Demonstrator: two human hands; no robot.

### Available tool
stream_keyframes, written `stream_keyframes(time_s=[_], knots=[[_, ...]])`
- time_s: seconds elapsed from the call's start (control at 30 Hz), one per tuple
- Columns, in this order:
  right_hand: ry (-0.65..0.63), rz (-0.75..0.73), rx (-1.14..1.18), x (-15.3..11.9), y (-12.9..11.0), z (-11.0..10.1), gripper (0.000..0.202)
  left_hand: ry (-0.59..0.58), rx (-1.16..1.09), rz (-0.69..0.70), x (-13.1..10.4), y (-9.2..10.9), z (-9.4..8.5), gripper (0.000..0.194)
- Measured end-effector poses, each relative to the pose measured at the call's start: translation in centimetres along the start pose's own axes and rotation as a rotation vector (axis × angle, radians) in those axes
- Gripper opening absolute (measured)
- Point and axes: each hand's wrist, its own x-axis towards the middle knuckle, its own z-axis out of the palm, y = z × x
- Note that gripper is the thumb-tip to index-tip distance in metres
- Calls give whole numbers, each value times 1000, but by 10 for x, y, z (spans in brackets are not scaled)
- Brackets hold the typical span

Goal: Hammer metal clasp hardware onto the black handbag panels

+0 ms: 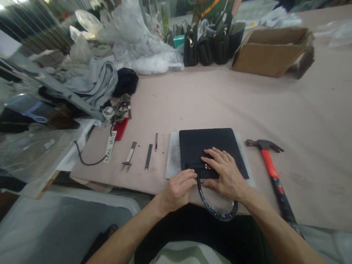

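A flat black bag panel [207, 141] lies on a pale board [173, 157] at the table's front edge. My right hand [227, 174] rests flat on the panel with its fingers spread, beside a small shiny metal fitting [208, 166]. At the panel's near left part, my left hand [180, 187] has its fingers closed on one end of a curved black handle [217, 212]. Clear plastic wraps the handle, which loops over the table edge toward my lap. Its other end passes under my right wrist.
Right of the board lies a claw hammer [271, 167]. On the left are a two-pronged metal tool [129, 157], a flat metal strip [149, 157] and a small punch [156, 142]. Black bags [206, 49], a cardboard box [269, 51] and plastic wrapping [156, 60] stand farther back.
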Motion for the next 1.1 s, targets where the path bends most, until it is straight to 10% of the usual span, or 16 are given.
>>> stream_keyframes(time_s=[0.2,0.37,0.5,0.67,0.97,1.1], knots=[[123,-52,-7,-1,13,13,60,56,384,-673,16,-50,-57,16],[188,-85,-31,0,19,21,60,-290,599,-1174,31,-95,-122,20],[187,-103,-43,1,17,18,60,-601,573,-1189,33,-106,-130,32],[185,-105,-44,2,16,17,59,-695,577,-1167,38,-108,-119,23],[86,-34,-49,0,6,6,61,-574,496,-1178,32,-106,-123,23],[38,1,-17,1,0,0,66,-350,251,-1281,25,-110,-122,21]])
